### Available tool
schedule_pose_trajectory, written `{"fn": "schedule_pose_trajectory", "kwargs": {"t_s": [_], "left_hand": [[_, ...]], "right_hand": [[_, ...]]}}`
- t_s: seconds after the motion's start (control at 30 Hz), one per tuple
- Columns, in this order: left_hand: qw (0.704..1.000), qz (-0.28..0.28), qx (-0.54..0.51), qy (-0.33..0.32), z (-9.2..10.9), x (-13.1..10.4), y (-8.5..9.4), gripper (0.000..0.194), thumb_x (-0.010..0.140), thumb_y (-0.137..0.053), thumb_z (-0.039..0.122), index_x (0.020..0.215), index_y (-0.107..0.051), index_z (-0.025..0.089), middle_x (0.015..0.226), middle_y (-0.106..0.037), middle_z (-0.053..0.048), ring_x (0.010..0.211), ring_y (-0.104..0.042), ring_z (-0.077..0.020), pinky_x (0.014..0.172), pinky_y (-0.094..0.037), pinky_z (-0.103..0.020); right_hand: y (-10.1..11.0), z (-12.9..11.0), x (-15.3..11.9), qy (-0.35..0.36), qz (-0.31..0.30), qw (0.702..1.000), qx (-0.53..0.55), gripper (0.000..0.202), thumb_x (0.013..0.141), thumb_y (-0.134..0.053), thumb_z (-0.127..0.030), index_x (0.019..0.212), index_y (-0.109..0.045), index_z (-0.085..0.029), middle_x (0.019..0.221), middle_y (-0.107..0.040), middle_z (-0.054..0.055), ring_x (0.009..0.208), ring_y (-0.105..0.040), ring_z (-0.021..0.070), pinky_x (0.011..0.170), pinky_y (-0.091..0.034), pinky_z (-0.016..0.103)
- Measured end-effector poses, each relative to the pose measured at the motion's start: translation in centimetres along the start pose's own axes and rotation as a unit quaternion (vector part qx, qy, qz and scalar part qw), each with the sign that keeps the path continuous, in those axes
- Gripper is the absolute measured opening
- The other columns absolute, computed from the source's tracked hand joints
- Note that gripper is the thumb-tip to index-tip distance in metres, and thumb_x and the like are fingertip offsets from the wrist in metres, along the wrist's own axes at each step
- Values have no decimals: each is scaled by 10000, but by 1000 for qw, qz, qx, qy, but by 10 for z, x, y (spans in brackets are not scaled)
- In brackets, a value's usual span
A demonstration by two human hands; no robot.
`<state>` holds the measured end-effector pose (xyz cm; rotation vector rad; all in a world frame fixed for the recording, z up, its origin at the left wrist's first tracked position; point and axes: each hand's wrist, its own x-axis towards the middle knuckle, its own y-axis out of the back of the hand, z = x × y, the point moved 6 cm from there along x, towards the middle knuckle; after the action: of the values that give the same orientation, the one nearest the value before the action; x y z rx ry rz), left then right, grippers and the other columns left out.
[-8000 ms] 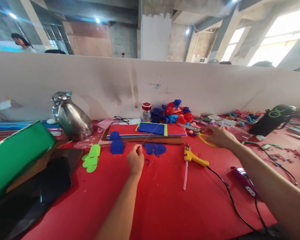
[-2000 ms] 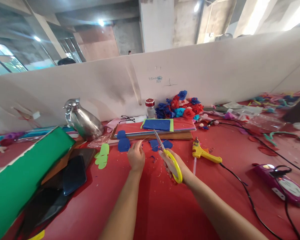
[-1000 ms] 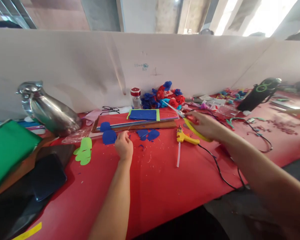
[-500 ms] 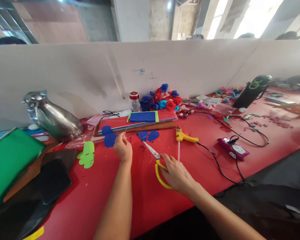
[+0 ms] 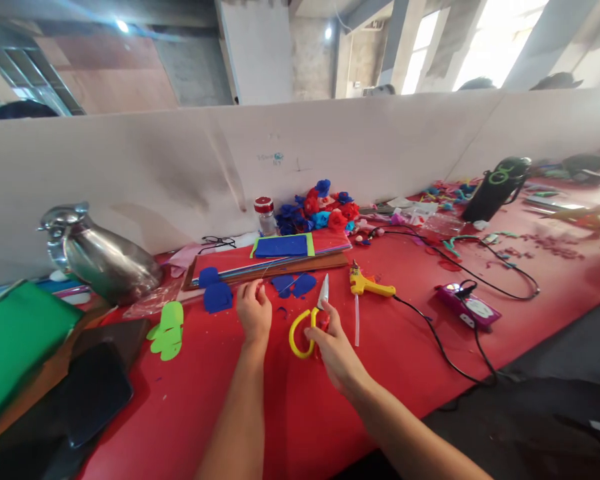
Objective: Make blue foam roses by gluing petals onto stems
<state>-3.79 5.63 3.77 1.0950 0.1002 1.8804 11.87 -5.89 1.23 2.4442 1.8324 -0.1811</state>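
Note:
My left hand (image 5: 254,312) is closed in a pinch above the red table, with a thin wire (image 5: 266,269) sticking up from its fingertips. My right hand (image 5: 337,347) grips yellow-handled scissors (image 5: 303,333), the blades pointing away from me and one handle loop hanging out to the left. Left of my left hand lie rounded blue pieces (image 5: 218,297). Ahead, between my hands, are more blue pieces (image 5: 305,285) with a thin strand across them. Lime-green cut shapes (image 5: 169,333) lie farther left.
A yellow glue gun (image 5: 373,287) lies right of the scissors, its cord running to a purple power strip (image 5: 467,308). Behind are stacked sheets (image 5: 330,241), a red-lidded jar (image 5: 265,217) and blue and red flowers (image 5: 313,207). A metal jug (image 5: 105,253) stands left, a black bottle (image 5: 497,190) right.
The scissors have turned in my right hand, blades swinging from up-left to nearly straight away. My left hand has shifted slightly right, still pinching. The camera view has tilted up a little.

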Motion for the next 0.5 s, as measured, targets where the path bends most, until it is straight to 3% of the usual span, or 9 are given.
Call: {"fn": "schedule_pose_trajectory", "kwargs": {"t_s": [0.1,0.17,0.27,0.37,0.5], "left_hand": [[1000,-13,3,4,0,1,0,218,775,-485,139,898,-661,171,892,-647,-103,847,-615,-216,817,-496,-354],[999,-40,-12,2,3,1,-3,201,778,-493,162,868,-672,179,863,-663,-85,806,-618,-198,787,-499,-333],[989,-126,-76,-7,15,-3,-14,192,805,-504,245,829,-689,200,807,-682,-42,704,-608,-152,683,-497,-270],[963,-237,-123,-24,30,-12,-29,207,807,-513,276,839,-705,206,811,-705,-29,639,-597,-130,614,-484,-242],[929,-350,-108,-62,42,-25,-43,183,780,-537,238,787,-718,215,809,-727,-30,718,-642,-151,700,-506,-266]], "right_hand": [[-1,-5,14,-75,77,987,116,773,690,-499,-263,1413,-227,-232,884,-581,29,849,-601,187,692,-498,265],[0,-14,21,-84,89,979,166,753,670,-501,-230,1389,-278,-224,976,-604,46,949,-598,188,761,-495,266],[1,-24,26,-89,56,965,239,661,632,-525,-192,1284,-419,-199,1010,-631,49,969,-607,188,787,-489,264],[8,-23,24,-122,33,954,271,574,597,-562,-173,1168,-506,-171,923,-653,47,921,-626,189,779,-492,262],[12,-18,17,-121,27,965,231,576,610,-581,-181,1183,-521,-169,1019,-660,76,1037,-608,212,827,-494,289]]}}
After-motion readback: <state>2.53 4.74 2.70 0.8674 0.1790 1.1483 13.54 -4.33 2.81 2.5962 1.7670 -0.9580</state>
